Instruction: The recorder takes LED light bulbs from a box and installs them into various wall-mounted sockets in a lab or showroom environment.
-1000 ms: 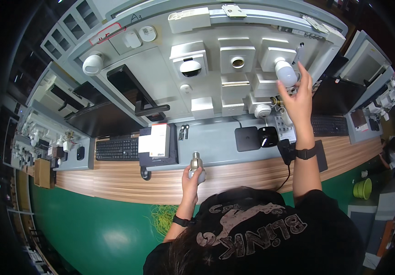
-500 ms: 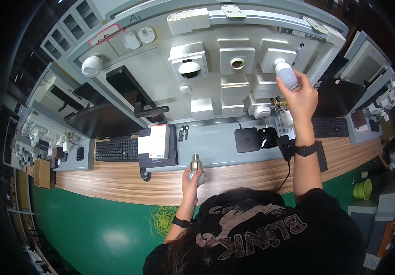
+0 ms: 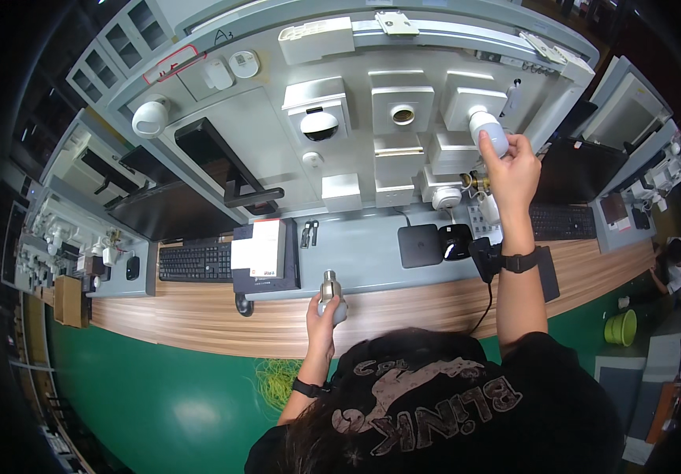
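Observation:
My right hand is raised to the upright panel, its fingers wrapped round a white light bulb. The bulb's base end meets a square white socket box; how far it sits in the socket is hidden. To the left of it, another white box has a bare socket. Low over the desk's front edge, my left hand grips a second light bulb by its rounded end, with the metal screw base pointing up and away from me.
A dome camera, a black door handle lock and several white boxes are mounted on the panel. A black box and a keyboard are on the desk, with a white carton between keyboard and cables. Yellow cord lies on the green floor.
The whole view has shifted slightly, moving the scene left. My right hand stays on its bulb at the socket, its fingers slightly turned. My left hand still holds the other bulb.

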Demonstrator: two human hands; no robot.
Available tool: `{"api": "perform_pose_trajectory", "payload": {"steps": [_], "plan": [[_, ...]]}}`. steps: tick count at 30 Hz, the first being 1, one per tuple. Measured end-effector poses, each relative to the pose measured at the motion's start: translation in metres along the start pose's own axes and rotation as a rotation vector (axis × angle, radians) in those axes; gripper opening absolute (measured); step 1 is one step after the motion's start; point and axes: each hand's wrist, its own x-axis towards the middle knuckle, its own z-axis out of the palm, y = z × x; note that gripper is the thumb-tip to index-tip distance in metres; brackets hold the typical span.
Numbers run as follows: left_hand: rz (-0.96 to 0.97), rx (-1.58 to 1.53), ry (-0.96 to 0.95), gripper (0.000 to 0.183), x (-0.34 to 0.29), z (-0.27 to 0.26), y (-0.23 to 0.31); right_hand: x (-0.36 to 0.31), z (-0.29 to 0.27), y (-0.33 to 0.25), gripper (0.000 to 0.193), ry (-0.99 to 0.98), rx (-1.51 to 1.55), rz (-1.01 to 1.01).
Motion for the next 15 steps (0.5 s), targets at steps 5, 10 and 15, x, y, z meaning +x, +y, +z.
{"api": "perform_pose_trajectory", "payload": {"steps": [5, 10, 15], "plan": [[-0.001, -0.001, -0.008, 0.051, 0.0, 0.003, 0.001, -0.001, 0.001, 0.004, 0.05, -0.066, 0.171, 0.115], [-0.02, -0.003, -0.01, 0.053, -0.002, 0.004, 0.004, -0.005, -0.001, -0.009, 0.049, 0.024, 0.112, -0.084], [-0.021, -0.014, -0.004, 0.056, -0.003, 0.003, 0.004, 0.0, 0.003, 0.0, 0.05, 0.075, 0.011, -0.404]]}}
